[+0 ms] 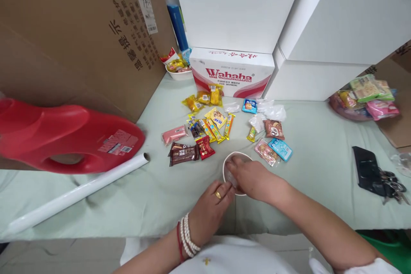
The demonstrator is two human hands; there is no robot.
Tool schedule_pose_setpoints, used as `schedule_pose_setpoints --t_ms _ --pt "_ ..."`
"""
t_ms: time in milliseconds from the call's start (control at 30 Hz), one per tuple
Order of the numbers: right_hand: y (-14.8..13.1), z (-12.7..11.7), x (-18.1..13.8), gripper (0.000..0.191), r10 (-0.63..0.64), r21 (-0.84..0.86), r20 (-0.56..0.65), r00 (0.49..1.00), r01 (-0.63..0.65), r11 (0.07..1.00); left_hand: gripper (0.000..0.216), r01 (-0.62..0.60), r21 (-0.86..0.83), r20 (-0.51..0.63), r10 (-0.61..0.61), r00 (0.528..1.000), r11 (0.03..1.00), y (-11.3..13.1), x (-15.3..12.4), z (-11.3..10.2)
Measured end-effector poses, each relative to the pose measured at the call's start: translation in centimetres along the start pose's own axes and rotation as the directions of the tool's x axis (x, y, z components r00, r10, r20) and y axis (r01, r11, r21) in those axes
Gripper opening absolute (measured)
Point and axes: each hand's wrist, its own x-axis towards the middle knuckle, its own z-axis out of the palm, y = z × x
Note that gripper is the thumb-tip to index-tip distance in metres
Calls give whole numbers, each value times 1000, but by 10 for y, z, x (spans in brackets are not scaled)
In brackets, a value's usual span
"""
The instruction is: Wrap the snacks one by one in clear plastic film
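Note:
A white-rimmed paper bowl (224, 170) stands near the table's front edge, at the middle. My left hand (210, 207), with a gold ring and beaded bracelets, grips the bowl's near left rim. Into the bowl reaches my right hand (253, 178); its fingers are bent inside, and their tips are partly hidden. Some clear, shiny material shows beside them, but I cannot make out what it is. Just beyond lie a red packet (204, 147), dark brown wrapped bars (184, 155), yellow snack packets (212, 128), a blue packet (281, 149) and a brown round packet (274, 129).
On the left are a red plastic jug (93, 124), a white tube (80, 192) and a large cardboard box (80, 34). A Wahaha carton (233, 72) and white boxes (240, 4) line the back. At right are a snack basket (345, 109) and keys (393, 186).

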Motion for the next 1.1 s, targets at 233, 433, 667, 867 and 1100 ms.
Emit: schedule_pose_setpoints --t_ms 233,433,667,867,1100 --pt "-2 7 14 30 -12 37 4 1000 12 999 38 130 -73 -43 -134 990 989 -6 -8 2" --pt "20 -9 -25 35 -115 426 -263 958 222 877 47 108 -125 -186 -130 974 986 -6 -9 4" --pt "96 -51 -50 27 335 588 -585 738 102 802 38 192 -118 -162 -210 964 974 -8 5 5" --pt "196 -55 32 67 592 398 -463 659 -442 804 40 155 15 -245 -147 958 988 -5 25 6" --pt "226 -47 68 56 670 117 -287 685 -669 734 25 161 186 -89 -146 985 969 -39 75 32"
